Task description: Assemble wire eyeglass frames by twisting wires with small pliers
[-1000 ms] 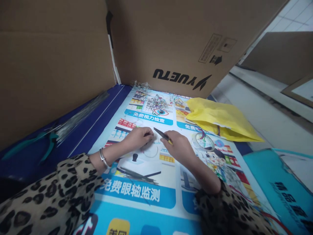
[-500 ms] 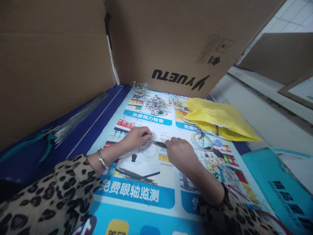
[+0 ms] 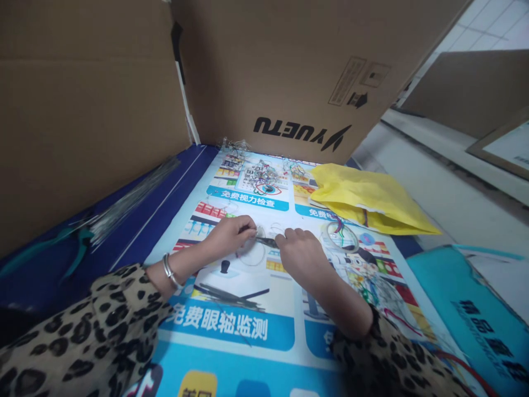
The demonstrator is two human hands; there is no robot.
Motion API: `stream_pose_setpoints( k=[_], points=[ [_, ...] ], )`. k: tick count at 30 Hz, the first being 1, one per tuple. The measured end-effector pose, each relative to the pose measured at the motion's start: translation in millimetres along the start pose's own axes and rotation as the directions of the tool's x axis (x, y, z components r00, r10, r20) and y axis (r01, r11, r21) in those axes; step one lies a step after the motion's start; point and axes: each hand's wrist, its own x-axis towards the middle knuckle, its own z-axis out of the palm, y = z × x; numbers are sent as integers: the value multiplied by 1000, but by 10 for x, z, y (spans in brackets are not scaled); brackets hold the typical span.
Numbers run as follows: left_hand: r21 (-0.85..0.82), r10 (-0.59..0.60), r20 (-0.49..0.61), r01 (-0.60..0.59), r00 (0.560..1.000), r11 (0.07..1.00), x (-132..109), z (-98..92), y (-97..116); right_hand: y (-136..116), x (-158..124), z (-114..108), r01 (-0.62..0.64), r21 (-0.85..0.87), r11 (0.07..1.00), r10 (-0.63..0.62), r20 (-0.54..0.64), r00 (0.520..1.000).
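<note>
My left hand (image 3: 230,234) is pinched on a thin wire loop (image 3: 253,255) that lies on the printed poster (image 3: 231,325). My right hand (image 3: 300,255) is closed round small dark pliers (image 3: 266,241) whose tip meets the wire right at my left fingertips. Both hands sit close together at the middle of the poster. A silver bangle (image 3: 168,271) is on my left wrist, and both sleeves are leopard print.
A roll of clear tape (image 3: 342,236) lies right of my hands beside a yellow bag (image 3: 370,199). Finished wire pieces (image 3: 264,175) are heaped at the back. Short dark rods (image 3: 231,295) lie near me. Teal pliers (image 3: 61,248) and a wire bundle (image 3: 128,201) rest left. Cardboard walls (image 3: 285,71) stand behind.
My right hand has turned the pliers down from pointing up-left and brought the tip to the wire at my left fingertips. The two hands have closed together.
</note>
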Motion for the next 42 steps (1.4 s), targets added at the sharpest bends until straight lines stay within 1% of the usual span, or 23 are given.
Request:
stream_pose_setpoints(
  k=[11,23,34,42],
  points=[
    [77,57,-18,-56,998,995,-16,20,-13,36,27,-7,52,4,999,-52,-3,999],
    [160,171,-2,-168,985,973,-20,35,-68,59,43,7,79,-16,997,-80,-19,997],
    [201,249,23,-249,968,948,-14,35,-86,76,79,6,107,-29,994,-106,42,994],
    [235,258,42,-260,965,936,-8,45,-88,94,98,-6,134,-41,990,-129,105,986]
  ],
)
